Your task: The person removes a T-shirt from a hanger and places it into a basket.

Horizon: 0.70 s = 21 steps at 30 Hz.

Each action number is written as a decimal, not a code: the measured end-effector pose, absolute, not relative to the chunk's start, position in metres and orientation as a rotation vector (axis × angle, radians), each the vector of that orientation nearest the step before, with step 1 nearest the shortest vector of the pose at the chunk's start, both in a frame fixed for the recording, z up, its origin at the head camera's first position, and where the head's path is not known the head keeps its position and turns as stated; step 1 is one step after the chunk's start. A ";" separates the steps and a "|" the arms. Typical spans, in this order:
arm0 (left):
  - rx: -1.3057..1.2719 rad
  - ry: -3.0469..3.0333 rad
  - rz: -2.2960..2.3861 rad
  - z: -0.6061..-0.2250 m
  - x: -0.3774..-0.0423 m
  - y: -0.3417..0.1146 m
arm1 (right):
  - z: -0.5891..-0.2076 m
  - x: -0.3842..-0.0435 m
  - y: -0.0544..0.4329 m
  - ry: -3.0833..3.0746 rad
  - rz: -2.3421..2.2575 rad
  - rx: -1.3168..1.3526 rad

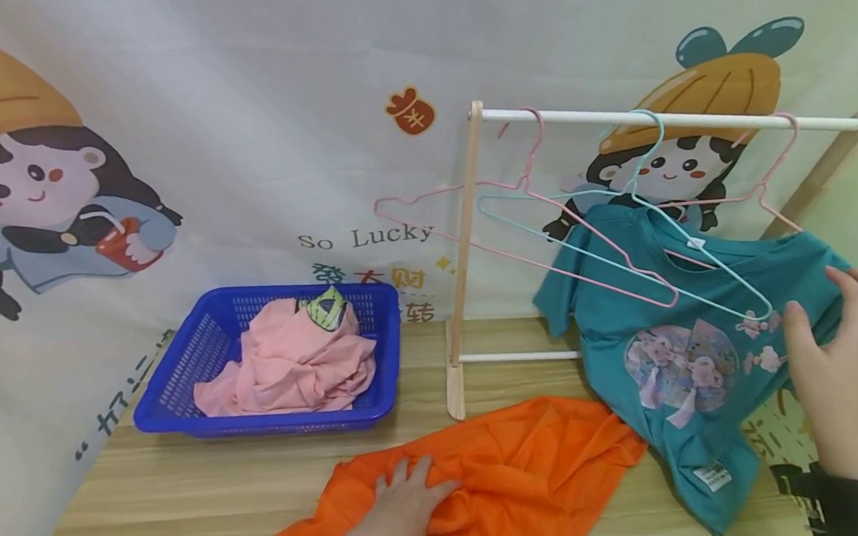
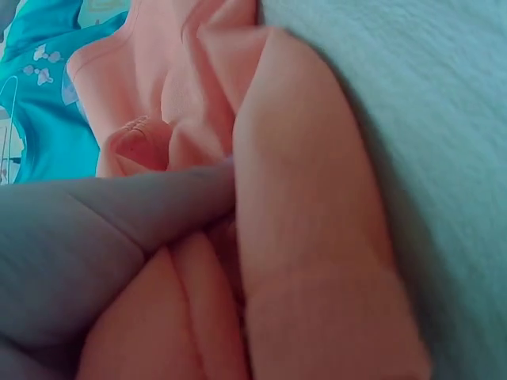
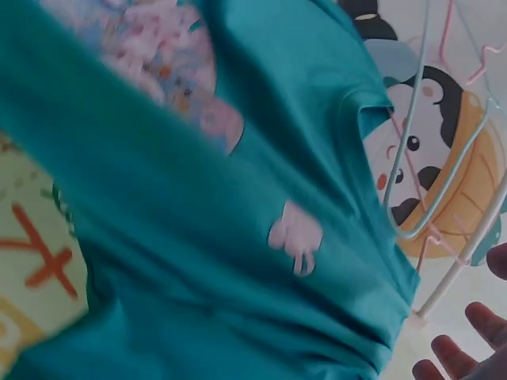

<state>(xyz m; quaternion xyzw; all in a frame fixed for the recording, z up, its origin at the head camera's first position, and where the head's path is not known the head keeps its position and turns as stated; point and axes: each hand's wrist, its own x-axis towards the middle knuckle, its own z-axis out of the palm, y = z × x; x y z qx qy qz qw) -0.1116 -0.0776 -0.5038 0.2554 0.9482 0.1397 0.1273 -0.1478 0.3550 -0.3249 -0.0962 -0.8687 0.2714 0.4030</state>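
Observation:
In the head view my left hand [image 1: 398, 519] is on a crumpled orange garment [image 1: 533, 468] on the table, gripping a bunch of its cloth. The left wrist view shows a digit [image 2: 158, 210] tucked into the orange folds, which hide its tip. A teal T-shirt [image 1: 706, 282] with a printed front hangs on the right pink hanger [image 1: 763, 186], its hem reaching down to the table. My right hand [image 1: 849, 355] is beside the shirt's right shoulder, fingers spread and holding nothing. Its fingertips [image 3: 455, 356] stand apart from the cloth in the right wrist view.
A rack with a white rail [image 1: 583, 116] and wooden posts carries another pink hanger [image 1: 531, 178] and a light blue hanger [image 1: 640, 183], both bare, in front of the teal shirt. At left, a blue basket [image 1: 261, 425] holds pink clothing [image 1: 293, 356]. A printed cloth backdrop [image 1: 278, 146] stands behind.

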 end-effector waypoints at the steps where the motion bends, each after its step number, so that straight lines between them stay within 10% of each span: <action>1: 0.748 2.773 0.403 -0.503 -0.111 -0.077 | -0.322 -0.149 0.358 -2.207 0.670 -0.245; 21: 0.860 2.967 0.629 -0.486 -0.117 -0.086 | -0.304 -0.166 0.395 -2.497 0.586 -0.486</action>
